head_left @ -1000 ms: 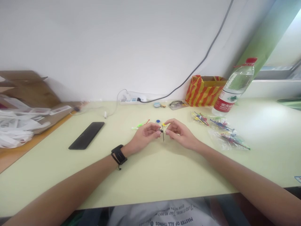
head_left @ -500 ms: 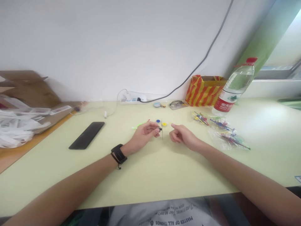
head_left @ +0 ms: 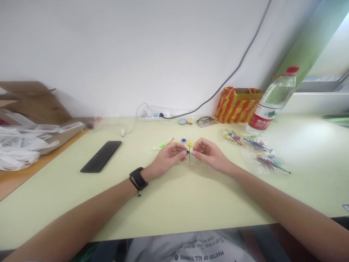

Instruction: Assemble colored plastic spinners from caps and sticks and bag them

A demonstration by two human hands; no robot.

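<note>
Between the thumb and fingers of my left hand (head_left: 169,157) is a small black part (head_left: 188,151), with a thin dark strip (head_left: 189,160) standing edge-on across its end. My right hand (head_left: 208,154) has its thumb and fingertips pinched together just right of the strip; whether they touch it or grip something tiny cannot be made out. Behind the hands lie a blue disc (head_left: 183,140) and a yellow disc (head_left: 191,144). Partly hidden by my left hand are some bright green and red thin pieces (head_left: 159,148).
At left are a black phone-like slab (head_left: 101,156) and a cardboard box with white plastic bags (head_left: 21,145). To the right lie clear packets of coloured parts (head_left: 267,156), a large water bottle (head_left: 261,118) and a striped bag (head_left: 236,107). A power strip (head_left: 151,114) sits by the wall.
My right hand has turned and closed its thumb and fingers together, coming left to the thin strip. My left hand still holds the black part and has barely moved.
</note>
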